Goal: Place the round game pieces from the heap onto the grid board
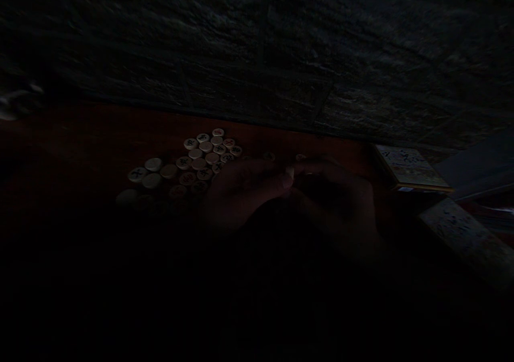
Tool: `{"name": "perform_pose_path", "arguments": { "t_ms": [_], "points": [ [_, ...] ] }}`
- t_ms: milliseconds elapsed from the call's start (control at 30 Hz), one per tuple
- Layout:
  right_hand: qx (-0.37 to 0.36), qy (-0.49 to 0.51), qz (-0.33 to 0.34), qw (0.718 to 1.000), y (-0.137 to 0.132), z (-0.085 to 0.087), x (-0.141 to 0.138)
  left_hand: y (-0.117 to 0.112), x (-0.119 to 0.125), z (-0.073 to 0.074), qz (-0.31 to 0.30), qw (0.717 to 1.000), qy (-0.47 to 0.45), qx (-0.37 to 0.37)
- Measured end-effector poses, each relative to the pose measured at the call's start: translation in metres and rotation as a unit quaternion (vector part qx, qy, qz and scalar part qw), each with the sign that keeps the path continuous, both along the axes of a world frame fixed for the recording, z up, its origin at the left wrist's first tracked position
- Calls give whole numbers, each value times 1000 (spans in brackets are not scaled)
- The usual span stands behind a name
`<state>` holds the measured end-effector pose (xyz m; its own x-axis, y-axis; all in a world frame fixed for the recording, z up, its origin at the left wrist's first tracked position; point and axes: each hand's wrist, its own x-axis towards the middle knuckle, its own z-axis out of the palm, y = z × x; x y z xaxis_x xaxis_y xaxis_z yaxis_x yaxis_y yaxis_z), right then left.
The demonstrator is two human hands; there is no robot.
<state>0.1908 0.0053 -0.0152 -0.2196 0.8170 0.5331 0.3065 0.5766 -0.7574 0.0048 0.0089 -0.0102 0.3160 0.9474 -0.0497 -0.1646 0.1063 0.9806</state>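
Note:
The scene is very dark. Several round pale game discs (pixel 193 161) with dark and red characters lie in a loose cluster on a reddish table (pixel 88 137). My left hand (pixel 244 190) rests just right of the cluster, its fingers curled toward the middle. My right hand (pixel 337 196) meets it fingertip to fingertip, fingers bent. A small pale spot shows where the fingertips touch; whether it is a piece or a nail I cannot make out. Two more discs (pixel 269 156) peek out behind the hands.
A flat printed box (pixel 409 169) lies at the right of the table, with a second pale box part (pixel 466 239) in front of it. A rough dark stone wall (pixel 257 46) rises directly behind the table.

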Motion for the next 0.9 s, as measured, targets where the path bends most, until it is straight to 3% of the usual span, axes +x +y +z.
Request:
{"name": "perform_pose_path", "arguments": {
  "t_ms": [167,400,600,800,900],
  "points": [
    [-8,-1,-3,1000,-2,0,0,-3,6,4,18,999,-41,-9],
    [-10,-3,-4,1000,-2,1,-1,2,1,-2,3,999,-7,44],
    [4,-5,0,1000,0,1,0,4,-1,-5,-4,1000,1,-3],
    [16,9,7,1000,-1,-1,0,3,-1,-1,-37,999,-24,1],
    [11,15,12,1000,-2,-2,1,1,0,-1,-25,1000,-16,6]
  ]
}}
